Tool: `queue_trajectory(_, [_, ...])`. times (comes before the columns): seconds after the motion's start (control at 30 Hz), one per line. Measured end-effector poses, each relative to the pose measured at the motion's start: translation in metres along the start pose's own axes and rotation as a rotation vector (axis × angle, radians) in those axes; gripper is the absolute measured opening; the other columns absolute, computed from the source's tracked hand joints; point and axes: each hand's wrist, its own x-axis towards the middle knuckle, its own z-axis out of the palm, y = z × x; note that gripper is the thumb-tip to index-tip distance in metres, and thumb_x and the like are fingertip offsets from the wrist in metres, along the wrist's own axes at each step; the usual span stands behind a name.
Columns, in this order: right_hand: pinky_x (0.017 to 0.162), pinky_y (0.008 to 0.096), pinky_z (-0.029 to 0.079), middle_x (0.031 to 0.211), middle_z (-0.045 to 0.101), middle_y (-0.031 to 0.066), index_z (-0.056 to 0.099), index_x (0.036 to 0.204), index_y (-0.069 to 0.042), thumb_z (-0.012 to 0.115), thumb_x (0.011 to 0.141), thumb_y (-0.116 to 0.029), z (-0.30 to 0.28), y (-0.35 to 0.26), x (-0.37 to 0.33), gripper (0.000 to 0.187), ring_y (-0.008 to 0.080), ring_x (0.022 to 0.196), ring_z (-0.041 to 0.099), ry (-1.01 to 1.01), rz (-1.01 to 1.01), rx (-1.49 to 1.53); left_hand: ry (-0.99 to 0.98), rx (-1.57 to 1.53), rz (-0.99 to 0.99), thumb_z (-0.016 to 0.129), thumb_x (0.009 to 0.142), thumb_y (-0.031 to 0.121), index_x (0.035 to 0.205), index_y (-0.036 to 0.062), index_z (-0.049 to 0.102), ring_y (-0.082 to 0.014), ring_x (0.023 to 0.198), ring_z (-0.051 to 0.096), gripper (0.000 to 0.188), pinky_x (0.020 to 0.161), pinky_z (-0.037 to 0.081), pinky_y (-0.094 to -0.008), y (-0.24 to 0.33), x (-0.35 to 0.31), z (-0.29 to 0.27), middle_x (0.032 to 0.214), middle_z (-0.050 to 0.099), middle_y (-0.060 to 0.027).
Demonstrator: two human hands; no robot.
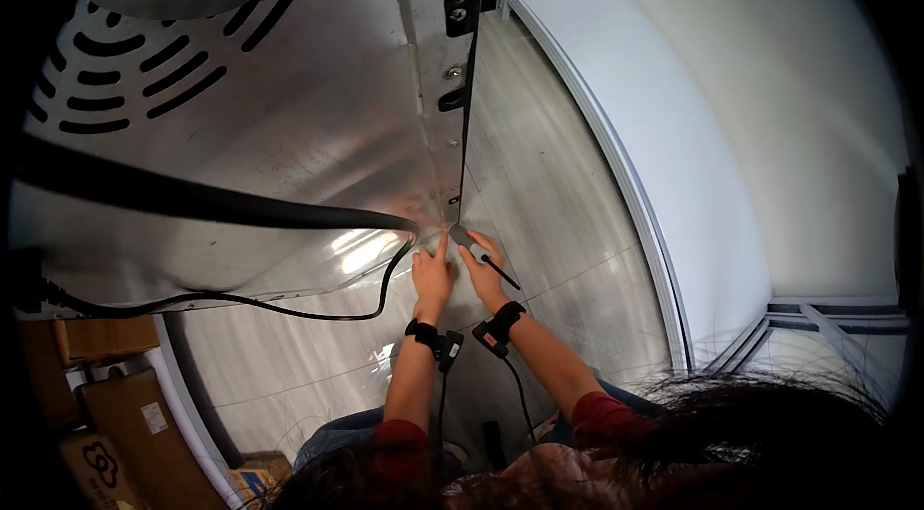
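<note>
Screwdriver (478, 255) was gripped in my right hand (483, 275), tip down at the bottom corner of the big metal panel (289, 125), while my left hand (432, 271) lay open against that edge, so I guess steadying the tip came next.

Service or storage area, apparently a workshop. A large sheet-metal appliance back panel (289, 125) with curved vent slots (144, 67) and thick black cables (192, 207) fills the left; brown cardboard boxes (125, 414) are stacked at near left; pale glossy floor tiles (568, 212) and white partition walls (770, 125) lie right.
</note>
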Motion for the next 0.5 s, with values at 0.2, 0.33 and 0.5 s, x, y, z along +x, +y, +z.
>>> queue_trajectory(0.2, [0.081, 0.0301, 0.041, 0.106, 0.053, 0.0103, 0.057, 0.104, -0.005, 0.064, 0.072, -0.009, -0.005, -0.003, -0.009, 0.033, 0.0220, 0.096, 0.051, 0.025, -0.039, -0.061, 0.013, -0.026, 0.011, 0.061, 0.067, 0.012, 0.130, 0.0274, 0.032, -0.0352, 0.091, 0.045, 0.071, 0.075, 0.040, -0.0396, -0.005, 0.001, 0.004, 0.097, 0.046, -0.0217])
queue_trajectory(0.33, [0.082, 0.0298, 0.040, 0.106, 0.052, 0.0106, 0.056, 0.104, -0.004, 0.064, 0.072, -0.007, -0.002, -0.014, 0.000, 0.033, 0.0227, 0.097, 0.050, 0.021, -0.030, -0.012, -0.026, -0.032, -0.012, 0.060, 0.068, 0.012, 0.130, 0.0270, 0.032, -0.0360, 0.095, 0.044, 0.069, 0.077, 0.040, -0.0399, -0.003, 0.001, 0.006, 0.103, 0.045, -0.0237])
queue_trajectory(0.5, [0.082, 0.0299, 0.040, 0.106, 0.052, 0.0097, 0.056, 0.104, -0.005, 0.064, 0.072, -0.008, -0.002, -0.010, -0.006, 0.033, 0.0224, 0.097, 0.050, 0.011, -0.072, -0.061, -0.028, -0.033, -0.019, 0.060, 0.068, 0.011, 0.129, 0.0249, 0.033, -0.0360, 0.094, 0.044, 0.068, 0.077, 0.040, -0.0393, -0.003, 0.001, 0.004, 0.104, 0.045, -0.0243])
